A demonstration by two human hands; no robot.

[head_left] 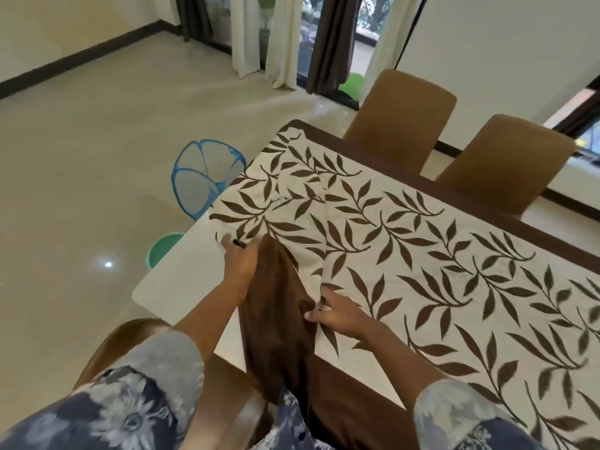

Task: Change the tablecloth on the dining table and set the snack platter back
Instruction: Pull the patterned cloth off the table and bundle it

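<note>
head camera looks down over table (168, 280).

No writing, label, brand, number or sign can be read anywhere; the tablecloth (422, 241) carries only a brown leaf pattern, and the sleeves (130, 417) only a flower print.

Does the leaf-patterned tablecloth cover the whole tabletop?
No, a bare white corner of the dining table shows left of the leaf-patterned tablecloth, beside the left hand.

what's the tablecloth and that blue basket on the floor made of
Tablecloth: looks like woven fabric, matte cream with brown leaves; it creases and folds softly. Basket: probably thin mesh on a blue frame, since the floor shows through.
</note>
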